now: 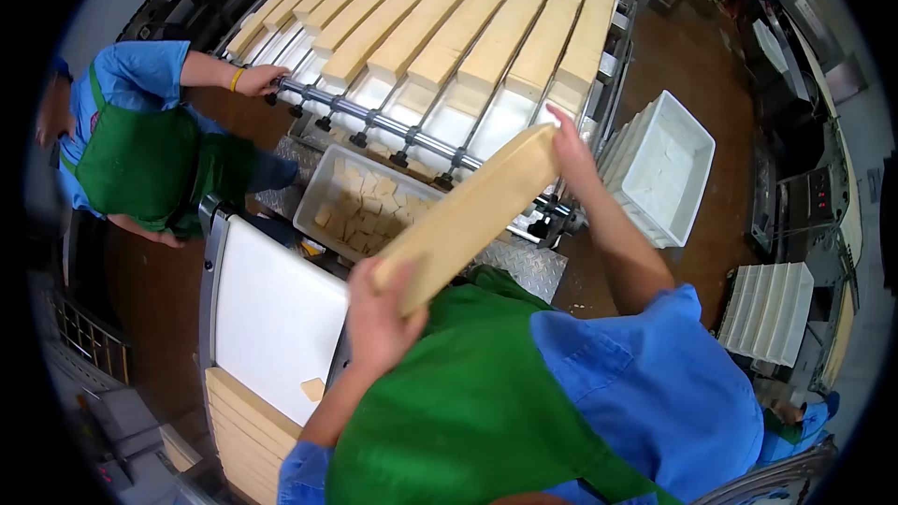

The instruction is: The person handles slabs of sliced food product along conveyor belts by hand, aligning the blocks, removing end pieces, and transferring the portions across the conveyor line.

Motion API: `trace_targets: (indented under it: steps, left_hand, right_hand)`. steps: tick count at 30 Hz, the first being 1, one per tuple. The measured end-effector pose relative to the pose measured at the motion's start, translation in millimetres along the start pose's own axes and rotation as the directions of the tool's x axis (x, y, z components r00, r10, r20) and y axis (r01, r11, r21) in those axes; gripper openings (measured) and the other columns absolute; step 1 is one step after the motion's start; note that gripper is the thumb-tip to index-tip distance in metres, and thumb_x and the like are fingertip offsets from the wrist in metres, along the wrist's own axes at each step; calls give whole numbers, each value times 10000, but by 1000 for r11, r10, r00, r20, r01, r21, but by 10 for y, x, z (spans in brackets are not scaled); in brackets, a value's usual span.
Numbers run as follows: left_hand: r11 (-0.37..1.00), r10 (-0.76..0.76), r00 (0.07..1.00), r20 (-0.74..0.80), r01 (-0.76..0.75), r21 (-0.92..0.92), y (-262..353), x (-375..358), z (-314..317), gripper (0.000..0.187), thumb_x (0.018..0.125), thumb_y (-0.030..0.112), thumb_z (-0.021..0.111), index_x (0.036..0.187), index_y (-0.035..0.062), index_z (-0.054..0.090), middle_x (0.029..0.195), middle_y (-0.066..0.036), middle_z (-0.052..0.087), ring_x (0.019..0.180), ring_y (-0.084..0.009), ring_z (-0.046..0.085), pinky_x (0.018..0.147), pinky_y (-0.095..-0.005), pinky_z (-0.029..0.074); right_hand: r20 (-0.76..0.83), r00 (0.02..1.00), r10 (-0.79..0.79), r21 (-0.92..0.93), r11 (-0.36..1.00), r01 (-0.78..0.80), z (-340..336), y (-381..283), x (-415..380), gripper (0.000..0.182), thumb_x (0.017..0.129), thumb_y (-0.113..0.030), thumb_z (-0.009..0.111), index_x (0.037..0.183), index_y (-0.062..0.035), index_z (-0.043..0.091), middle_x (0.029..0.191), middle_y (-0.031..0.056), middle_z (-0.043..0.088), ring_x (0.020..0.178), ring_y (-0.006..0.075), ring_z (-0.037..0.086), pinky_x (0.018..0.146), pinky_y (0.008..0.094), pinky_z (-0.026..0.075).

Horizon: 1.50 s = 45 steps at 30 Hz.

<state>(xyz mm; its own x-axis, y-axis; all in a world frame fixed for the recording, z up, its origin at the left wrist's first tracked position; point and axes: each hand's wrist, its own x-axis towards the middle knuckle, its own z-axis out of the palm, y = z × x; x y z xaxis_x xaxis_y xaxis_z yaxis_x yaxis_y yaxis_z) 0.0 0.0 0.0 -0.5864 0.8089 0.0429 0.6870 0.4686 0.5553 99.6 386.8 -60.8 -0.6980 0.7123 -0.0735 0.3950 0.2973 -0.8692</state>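
Observation:
A long pale yellow block (472, 210) is held up at a slant in front of my green apron. My left hand (382, 313) grips its lower end, at the centre-left of the view. My right hand (572, 154) is wrapped round its upper end. Beyond the block, several similar long bars (449, 23) lie side by side in rows on a machine bed with a metal rail (374, 119) along its near edge. Under the rail, a white bin (313, 189) holds many small flat pale pieces.
A co-worker's hand (260, 80) rests on the rail's left end. A white surface (271, 299) at lower left bears one small piece (313, 389) and stacked bars (245, 435). Stacked white crates (666, 168) stand right; more crates (769, 313) are farther right.

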Motion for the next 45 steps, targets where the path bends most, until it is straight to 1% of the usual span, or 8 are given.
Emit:
trace_targets:
  steps: [3, 6, 12, 15, 17, 23, 39, 45]
  left_hand:
    - [889, 310, 950, 50, -270, -370, 426, 218, 495, 747, 796, 173, 778, 1461, 204, 440, 1503, -285, 301, 1348, -471, 387, 1072, -490, 393]
    - [829, 264, 926, 269, -75, -554, 649, 329, 656, 773, 825, 181, 775, 1496, 203, 393, 1588, -222, 191, 1375, -423, 378, 1066, -476, 400]
    - [589, 190, 944, 271, 112, -800, 661, 406, 719, 810, 824, -20, 725, 1516, 168, 348, 1641, -107, 143, 1202, -268, 495, 997, -408, 482]
    - [630, 195, 938, 287, 105, -769, 673, 440, 693, 789, 827, -7, 735, 1504, 161, 368, 1637, -110, 151, 1215, -262, 496, 1006, -410, 479]
    - [654, 163, 937, 310, 133, -745, 774, 540, 663, 761, 840, -10, 725, 1497, 157, 379, 1639, -109, 144, 1218, -255, 496, 1010, -407, 478]
    - [665, 122, 891, 437, 253, -702, 987, 929, 701, 672, 893, -7, 685, 1484, 149, 405, 1644, -110, 109, 1265, -239, 481, 1027, -392, 470]
    - [715, 67, 895, 442, 265, -647, 1024, 1066, 756, 660, 884, 27, 705, 1471, 126, 419, 1644, -97, 152, 1357, -246, 430, 995, -369, 473]
    - [715, 115, 943, 311, 139, -686, 1006, 1431, 1013, 542, 949, 21, 615, 1458, 93, 444, 1599, -136, 257, 1197, -165, 507, 903, -286, 518]
  right_hand:
    - [-75, 996, -37, 14, 999, 38, -305, 386, 580, 529, 992, -426, 521, 1395, -84, 500, 1098, 185, 701, 1081, 312, 662, 907, 403, 501]
    - [125, 992, -3, -622, 779, 81, -372, 419, 1010, 692, 918, -643, 508, 1147, -2, 634, 1079, 267, 688, 1034, 395, 665, 895, 444, 518]
    - [35, 997, 73, -621, 783, -35, -377, 208, 1025, 745, 829, -638, 623, 1188, 15, 620, 1105, 227, 698, 1058, 389, 667, 922, 446, 519]
    - [92, 994, 62, -603, 798, 6, -478, 238, 973, 696, 825, -604, 659, 1145, 13, 629, 1089, 225, 696, 1056, 389, 664, 913, 455, 519]
    - [-7, 931, -364, -698, 669, 256, -470, 400, 1009, 664, 812, -586, 691, 1106, 8, 646, 1061, 208, 694, 1042, 388, 661, 899, 466, 518]
    - [-8, 997, -75, -631, 774, 53, -617, 306, 1281, 650, 791, -599, 708, 1077, -17, 663, 1054, 186, 697, 1023, 362, 668, 881, 446, 528]
    - [32, 998, -47, -659, 750, 56, -699, 358, 1388, 666, 869, -641, 597, 1077, -8, 608, 1120, 181, 675, 1102, 343, 629, 879, 391, 529]
    - [-186, 856, -483, -727, 653, 210, -784, 520, 1848, 758, 874, -652, 571, 1273, -7, 576, 1363, 205, 551, 1299, 351, 491, 1045, 455, 427]
